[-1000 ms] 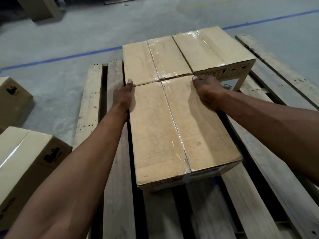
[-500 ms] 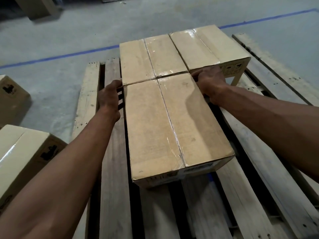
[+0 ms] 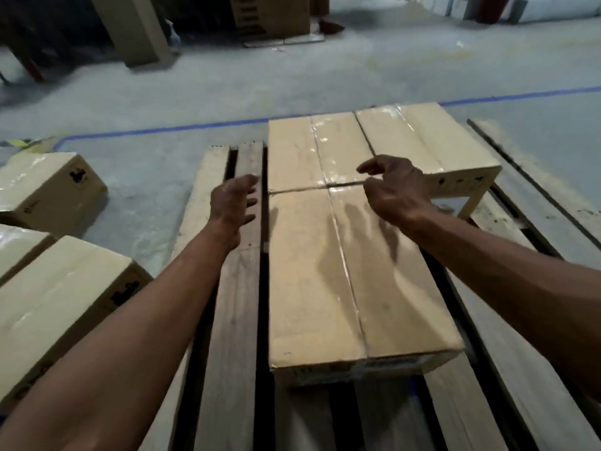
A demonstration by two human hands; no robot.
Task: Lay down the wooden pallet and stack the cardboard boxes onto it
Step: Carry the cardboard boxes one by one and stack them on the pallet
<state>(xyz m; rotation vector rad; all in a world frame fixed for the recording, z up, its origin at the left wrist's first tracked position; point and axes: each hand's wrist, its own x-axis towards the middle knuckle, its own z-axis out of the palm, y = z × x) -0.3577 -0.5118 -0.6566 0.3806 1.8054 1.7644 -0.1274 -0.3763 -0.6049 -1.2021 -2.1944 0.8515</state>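
The wooden pallet (image 3: 227, 336) lies flat on the concrete floor. A long taped cardboard box (image 3: 341, 288) rests on its slats, butted against two more boxes behind it: one at the centre (image 3: 302, 151) and one at the right (image 3: 435, 141). My left hand (image 3: 232, 201) hovers just left of the near box's far corner, fingers spread, holding nothing. My right hand (image 3: 395, 188) floats above the seam between the boxes, fingers loosely curled and apart, empty.
Several more cardboard boxes wait on the floor at the left, one near (image 3: 55, 307) and one farther back (image 3: 48, 187). A blue tape line (image 3: 162, 128) crosses the floor behind the pallet. Stacked cartons (image 3: 273, 14) and a leaning board (image 3: 136, 30) stand at the back.
Both hands have let go of the near box and lifted off it. The camera has tilted up, showing more of the floor and background.
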